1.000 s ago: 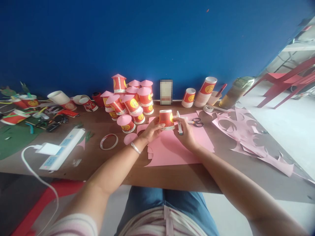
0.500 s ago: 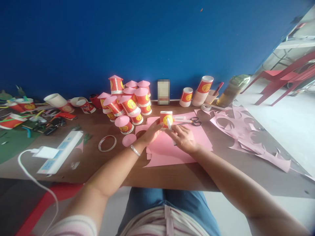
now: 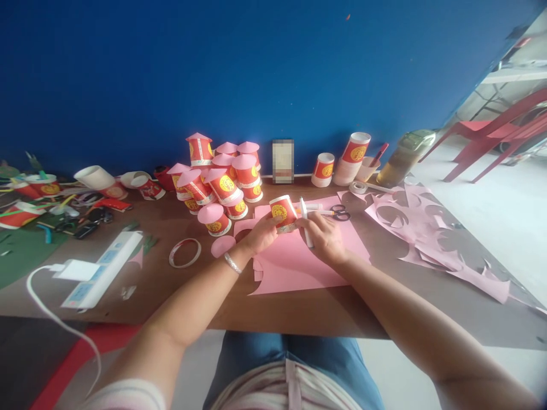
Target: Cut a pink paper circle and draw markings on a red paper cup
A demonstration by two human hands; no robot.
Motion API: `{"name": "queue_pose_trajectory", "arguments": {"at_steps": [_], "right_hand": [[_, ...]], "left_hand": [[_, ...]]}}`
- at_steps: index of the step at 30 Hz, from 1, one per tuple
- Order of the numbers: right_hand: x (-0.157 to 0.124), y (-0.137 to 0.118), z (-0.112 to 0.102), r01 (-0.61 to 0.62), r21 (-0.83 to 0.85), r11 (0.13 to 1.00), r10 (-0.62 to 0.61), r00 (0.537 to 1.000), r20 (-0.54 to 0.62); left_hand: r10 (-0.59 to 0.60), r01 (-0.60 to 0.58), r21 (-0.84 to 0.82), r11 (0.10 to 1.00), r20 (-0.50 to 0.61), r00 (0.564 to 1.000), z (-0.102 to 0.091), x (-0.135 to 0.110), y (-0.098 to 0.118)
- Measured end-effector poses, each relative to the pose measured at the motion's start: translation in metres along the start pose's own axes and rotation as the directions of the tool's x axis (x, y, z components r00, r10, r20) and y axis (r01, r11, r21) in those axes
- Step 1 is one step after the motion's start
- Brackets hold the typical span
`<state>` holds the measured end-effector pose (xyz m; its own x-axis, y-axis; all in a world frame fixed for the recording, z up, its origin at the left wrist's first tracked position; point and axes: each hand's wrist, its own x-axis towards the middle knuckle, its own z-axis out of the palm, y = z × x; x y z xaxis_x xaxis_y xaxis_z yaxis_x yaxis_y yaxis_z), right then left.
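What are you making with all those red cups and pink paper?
A person sits at a brown table. The left hand holds a red paper cup, tilted, over a pink paper sheet. The right hand holds a white glue stick right beside the cup. Behind them, a pile of red cups with pink cone tops stands near the blue wall; scissors and cut pink scraps lie to the right.

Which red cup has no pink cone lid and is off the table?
The red cup held in the left hand, tilted over the pink paper sheet; the capped cups sit piled behind it.
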<state>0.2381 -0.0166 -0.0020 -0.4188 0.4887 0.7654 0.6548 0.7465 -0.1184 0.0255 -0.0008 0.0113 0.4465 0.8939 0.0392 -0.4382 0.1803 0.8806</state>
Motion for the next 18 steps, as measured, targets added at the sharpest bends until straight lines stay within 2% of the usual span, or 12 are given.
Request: {"name": "queue_pose_trajectory", "arguments": {"at_steps": [3, 5, 12, 15, 18], "right_hand": [[0.001, -0.006, -0.003, 0.141, -0.039, 0.989, -0.139, 0.989, 0.051], [0.002, -0.01, -0.003, 0.19, -0.061, 0.98, -0.185, 0.98, 0.074], [0.002, -0.007, 0.002, 0.017, -0.045, 0.999, -0.018, 1.0, -0.021], [0.0, -0.005, 0.004, -0.005, -0.043, 0.999, 0.005, 1.0, 0.004], [-0.002, -0.005, 0.007, 0.029, -0.007, 1.0, -0.029, 1.0, 0.003]], "left_hand": [[0.013, -0.014, 0.086, 0.996, 0.005, 1.0, 0.003, -0.002, 0.001], [0.009, -0.01, 0.126, 0.992, 0.013, 1.0, 0.002, -0.002, 0.003], [0.067, -0.065, 0.047, 0.997, -0.044, 0.997, -0.006, 0.005, 0.0], [0.049, -0.047, 0.056, 0.997, -0.035, 0.998, -0.006, 0.005, -0.002], [0.035, -0.037, 0.106, 0.994, 0.018, 0.999, -0.004, 0.003, -0.002]]}}
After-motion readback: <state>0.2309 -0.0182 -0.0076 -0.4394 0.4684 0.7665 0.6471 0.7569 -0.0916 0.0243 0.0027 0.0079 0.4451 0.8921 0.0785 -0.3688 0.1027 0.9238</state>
